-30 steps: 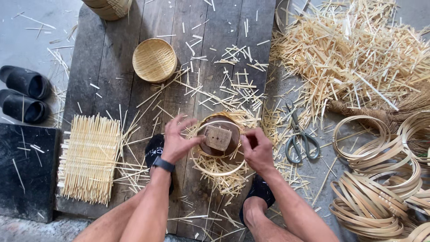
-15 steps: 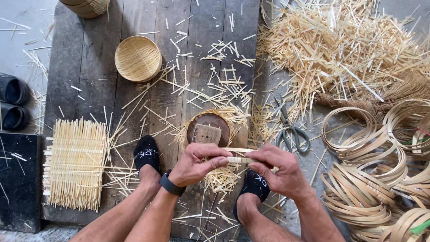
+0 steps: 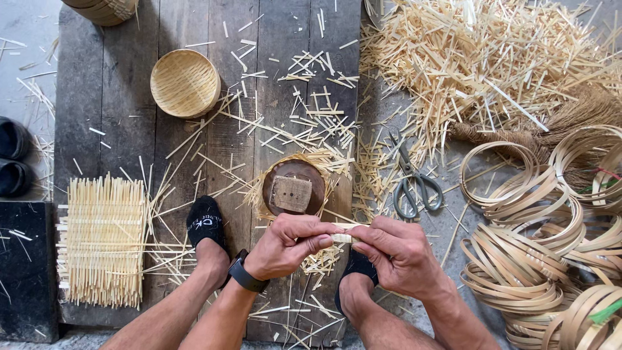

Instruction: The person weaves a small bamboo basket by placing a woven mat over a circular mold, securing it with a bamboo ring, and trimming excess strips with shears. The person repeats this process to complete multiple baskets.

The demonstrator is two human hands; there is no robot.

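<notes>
View from above of a person seated over a dark wooden plank platform (image 3: 116, 97) laid on a grey floor, strewn with pale bamboo slivers. At the upper right lies a large heap of bamboo sticks (image 3: 492, 58). Down the right side sit stacks of coiled bamboo hoops (image 3: 525, 259). At the left edge of the platform rests a flat woven bamboo mat (image 3: 103, 240) with loose stick ends. Near the top left of the platform sits a small round woven basket (image 3: 184, 83), well apart from the hands.

In the middle, a round wooden mould (image 3: 293, 188) with a square block on top sits wrapped in a fringe of bamboo strips, just above the hands. A pair of scissors (image 3: 414, 185) lies to its right, on the floor beside the platform's edge.

Both feet wear black socks and rest on the platform below the mould. The left hand (image 3: 285, 243), with a black watch on its wrist, and the right hand (image 3: 395, 253) meet between the feet. Each grip is closed, thumb and fingers pinching opposite ends of a short thin bamboo strip (image 3: 343, 237) held level between them, just below the mould and not touching it.
</notes>
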